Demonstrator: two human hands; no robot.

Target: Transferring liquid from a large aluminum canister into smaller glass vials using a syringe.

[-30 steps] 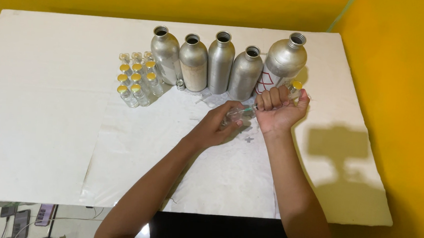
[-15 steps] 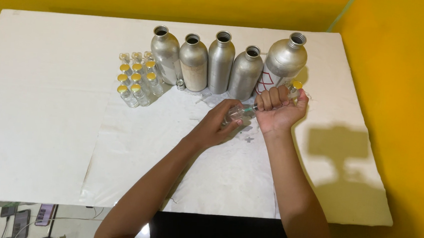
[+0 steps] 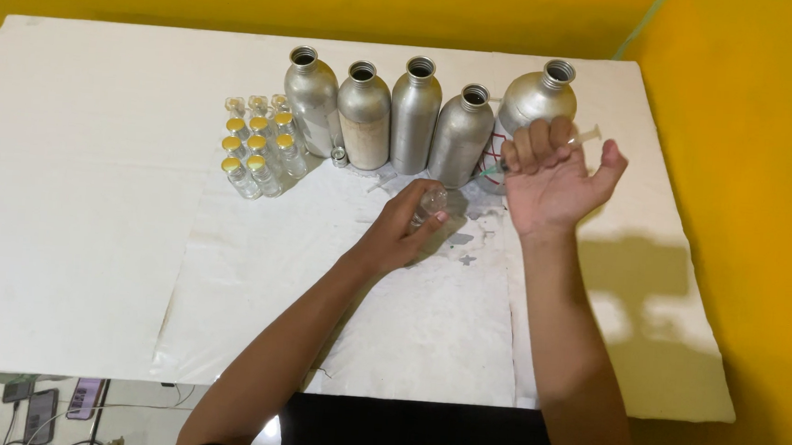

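Observation:
My left hand (image 3: 407,225) grips a small clear glass vial (image 3: 433,200) just above the white table (image 3: 80,219), near the middle. My right hand (image 3: 553,175) is raised to the right of it, fingers curled around a clear syringe (image 3: 580,136) whose plunger end sticks out toward the right. The right hand hovers in front of the rightmost of several open silver metal bottles (image 3: 416,112) standing in a row at the back. The vial and syringe are apart.
A cluster of small glass vials (image 3: 257,146), most with yellow caps, stands left of the bottles. One loose small vial (image 3: 339,157) sits at the bottles' base. Yellow walls bound the table at the back and right. The near edge drops to the floor.
My hands have come apart: the right hand lifted up and to the right with the syringe, away from the vial, while the left hand stayed low with the vial.

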